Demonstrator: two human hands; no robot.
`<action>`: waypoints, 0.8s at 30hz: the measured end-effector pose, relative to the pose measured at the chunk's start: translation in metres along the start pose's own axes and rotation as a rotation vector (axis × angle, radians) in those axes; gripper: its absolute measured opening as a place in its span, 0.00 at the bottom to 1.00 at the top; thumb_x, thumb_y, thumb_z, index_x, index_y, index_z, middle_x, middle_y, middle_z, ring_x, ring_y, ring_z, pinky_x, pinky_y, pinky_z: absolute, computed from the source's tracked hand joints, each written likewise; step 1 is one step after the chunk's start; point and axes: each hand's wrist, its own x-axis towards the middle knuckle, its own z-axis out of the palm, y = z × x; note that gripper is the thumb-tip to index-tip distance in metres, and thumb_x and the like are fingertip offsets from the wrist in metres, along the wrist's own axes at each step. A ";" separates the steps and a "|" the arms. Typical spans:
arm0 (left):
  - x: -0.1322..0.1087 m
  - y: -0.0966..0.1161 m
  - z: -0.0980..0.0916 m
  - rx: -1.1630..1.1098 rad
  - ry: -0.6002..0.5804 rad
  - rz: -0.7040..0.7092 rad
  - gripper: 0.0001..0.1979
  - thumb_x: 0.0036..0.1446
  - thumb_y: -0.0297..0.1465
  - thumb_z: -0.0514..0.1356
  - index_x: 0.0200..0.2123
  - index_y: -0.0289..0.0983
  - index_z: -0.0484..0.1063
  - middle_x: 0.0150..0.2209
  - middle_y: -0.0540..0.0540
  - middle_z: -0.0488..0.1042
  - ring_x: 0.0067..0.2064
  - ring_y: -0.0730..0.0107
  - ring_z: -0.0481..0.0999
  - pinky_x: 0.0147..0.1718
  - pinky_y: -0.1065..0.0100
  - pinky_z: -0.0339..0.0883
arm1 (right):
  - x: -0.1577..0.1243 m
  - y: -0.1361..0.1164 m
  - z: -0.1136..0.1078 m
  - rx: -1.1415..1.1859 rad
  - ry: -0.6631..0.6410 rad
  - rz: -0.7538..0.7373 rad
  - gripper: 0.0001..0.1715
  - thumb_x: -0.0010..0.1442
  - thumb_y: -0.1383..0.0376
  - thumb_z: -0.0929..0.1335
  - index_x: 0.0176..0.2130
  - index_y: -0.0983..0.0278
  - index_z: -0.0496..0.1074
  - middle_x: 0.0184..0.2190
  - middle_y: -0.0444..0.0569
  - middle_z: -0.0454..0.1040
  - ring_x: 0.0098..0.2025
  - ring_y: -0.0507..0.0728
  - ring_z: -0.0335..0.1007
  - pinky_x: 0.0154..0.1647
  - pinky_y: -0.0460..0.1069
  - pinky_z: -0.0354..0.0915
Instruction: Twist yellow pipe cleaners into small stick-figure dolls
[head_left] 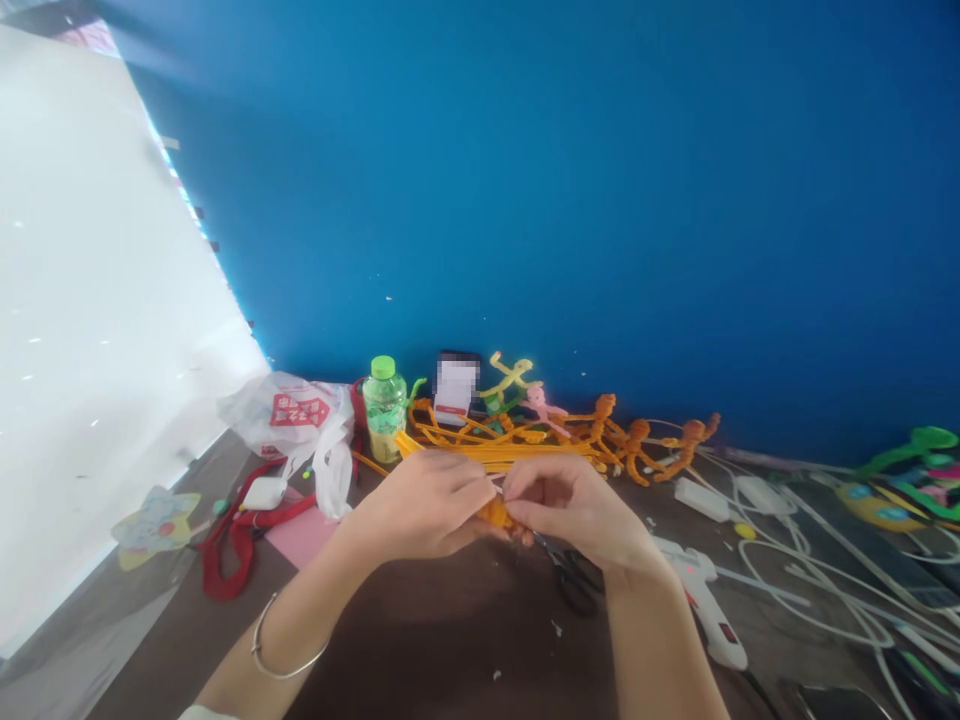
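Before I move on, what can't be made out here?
All in the head view:
Orange piece: most of its shape, covered by the left hand and right hand.
Scissors: blade tips, hidden at the hands.
Small upright box: its face, blurred into blocks.
Plastic bag: any contents, hidden by its folds.
Dark flat object: full outline, cut off by the bottom edge.

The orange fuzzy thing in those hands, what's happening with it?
A person is holding the small orange fuzzy piece over the brown table. The left hand is wrapped around it, and the right hand pinches at it with thumb and finger. Long orange fuzzy strips lie just behind, with little orange figures beyond the right hand. Scissors and a white glue gun lie on the table, not in either hand.
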 end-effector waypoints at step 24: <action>0.001 0.007 -0.008 -0.279 -0.093 0.022 0.13 0.56 0.41 0.52 0.30 0.37 0.64 0.24 0.50 0.69 0.27 0.75 0.68 0.25 0.71 0.55 | -0.006 -0.007 -0.003 -0.058 -0.178 -0.019 0.03 0.48 0.69 0.71 0.27 0.66 0.73 0.25 0.45 0.71 0.25 0.49 0.69 0.26 0.44 0.67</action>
